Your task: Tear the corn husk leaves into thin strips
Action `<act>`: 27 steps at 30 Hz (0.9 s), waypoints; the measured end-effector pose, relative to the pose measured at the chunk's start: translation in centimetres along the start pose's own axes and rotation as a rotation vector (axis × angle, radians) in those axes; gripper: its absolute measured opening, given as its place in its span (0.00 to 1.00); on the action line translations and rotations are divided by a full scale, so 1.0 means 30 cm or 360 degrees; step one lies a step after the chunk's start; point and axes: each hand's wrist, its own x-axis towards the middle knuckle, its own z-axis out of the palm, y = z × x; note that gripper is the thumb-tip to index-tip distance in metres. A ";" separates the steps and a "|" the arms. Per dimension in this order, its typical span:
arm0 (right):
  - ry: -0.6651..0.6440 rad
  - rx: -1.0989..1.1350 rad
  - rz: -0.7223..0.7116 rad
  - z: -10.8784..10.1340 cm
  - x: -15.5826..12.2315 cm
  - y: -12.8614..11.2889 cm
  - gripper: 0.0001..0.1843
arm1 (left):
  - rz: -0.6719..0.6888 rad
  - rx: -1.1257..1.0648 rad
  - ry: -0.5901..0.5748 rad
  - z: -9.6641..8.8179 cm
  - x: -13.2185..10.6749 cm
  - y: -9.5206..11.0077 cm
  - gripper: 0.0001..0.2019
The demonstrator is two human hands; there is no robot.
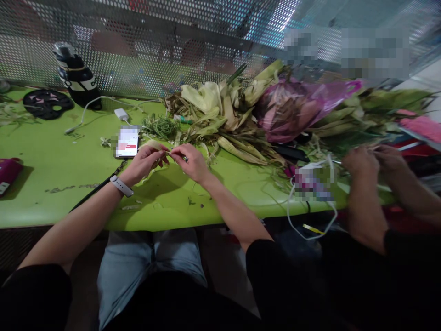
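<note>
Over the green tabletop (86, 170), my left hand (148, 158) and my right hand (191, 162) meet fingertip to fingertip. Both pinch a thin, pale strip that looks like corn husk (167, 152); my fingers hide most of it. A white band circles my left wrist. Just behind my hands lies a pile of thin green shreds (160, 127). Beyond and to the right is a heap of corn husks (223, 115), with a small green-and-white tube (183, 119) among them. A lit phone (127, 142) rests beside my left hand.
At right, a co-worker's hands (374, 161) work close together near looped white cable (288, 207). A pink plastic bag (289, 110) sits on the husks. Leftward are a black bottle (77, 78), a black openwork disc (47, 103), a white adapter (121, 114) and a magenta case (9, 174).
</note>
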 end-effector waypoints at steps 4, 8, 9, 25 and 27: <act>0.0064 -0.0054 -0.0013 0.000 0.001 -0.002 0.19 | -0.0040 -0.0042 -0.0010 -0.006 0.001 -0.006 0.06; 0.0057 -0.0099 -0.0054 0.003 0.003 -0.002 0.20 | -0.0063 0.0012 0.0018 -0.008 -0.005 -0.001 0.06; 0.0048 -0.0111 -0.0053 0.004 0.004 -0.002 0.20 | -0.0061 0.0052 0.0016 -0.010 -0.006 -0.002 0.08; 0.0205 -0.0448 -0.0073 0.023 0.019 0.011 0.16 | -0.0088 0.0138 -0.0093 -0.015 0.002 -0.005 0.17; 0.0248 -0.0443 -0.0085 0.021 0.018 0.011 0.14 | -0.0082 0.0081 -0.0099 -0.012 0.002 -0.015 0.15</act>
